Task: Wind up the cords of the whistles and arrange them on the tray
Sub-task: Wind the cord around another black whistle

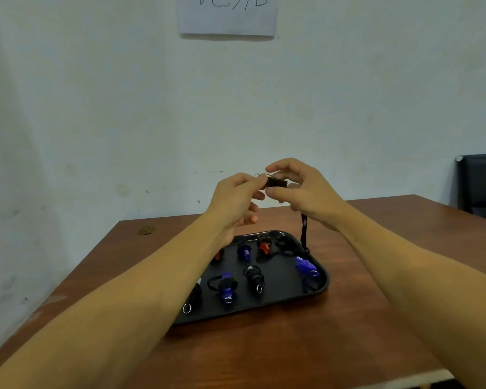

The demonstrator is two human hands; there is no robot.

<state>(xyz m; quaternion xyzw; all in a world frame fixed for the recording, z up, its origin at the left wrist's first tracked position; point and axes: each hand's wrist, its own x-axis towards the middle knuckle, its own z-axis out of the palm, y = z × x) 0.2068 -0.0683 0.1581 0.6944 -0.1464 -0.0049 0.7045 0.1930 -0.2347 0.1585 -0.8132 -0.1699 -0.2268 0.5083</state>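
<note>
1. Table (264, 355): brown wooden top; both bare forearms reach over it toward the far edge.
2. Tray (281, 300): black, shallow, lying on the table. It holds several whistles whose cords already look wound: a blue one (227, 287), a black one (254, 277), another blue (244, 250) and a red (264, 246) at the back. A further blue whistle (306, 266) lies near the right rim; whether its cord is wound cannot be told.
3. Cord (303, 233): black, hanging from under the right hand down toward the tray's far right corner, its lower end close to a dark heap of cord there.
4. Left hand (236, 200): raised above the tray, thumb and forefinger pinching the near end of a black whistle (275, 183).
5. Right hand (300, 189): fingers curled about the whistle's other end and the cord close to it.
6. Step in hand, as judged: winding this whistle's cord, with much of it not yet taken up. The next move calls for holding the whistle steady and laying the slack around it in even turns, keeping the tail clear of the heap below.
7. Wall (96, 108): pale, with a paper sheet (227, 16) taped high.
</note>
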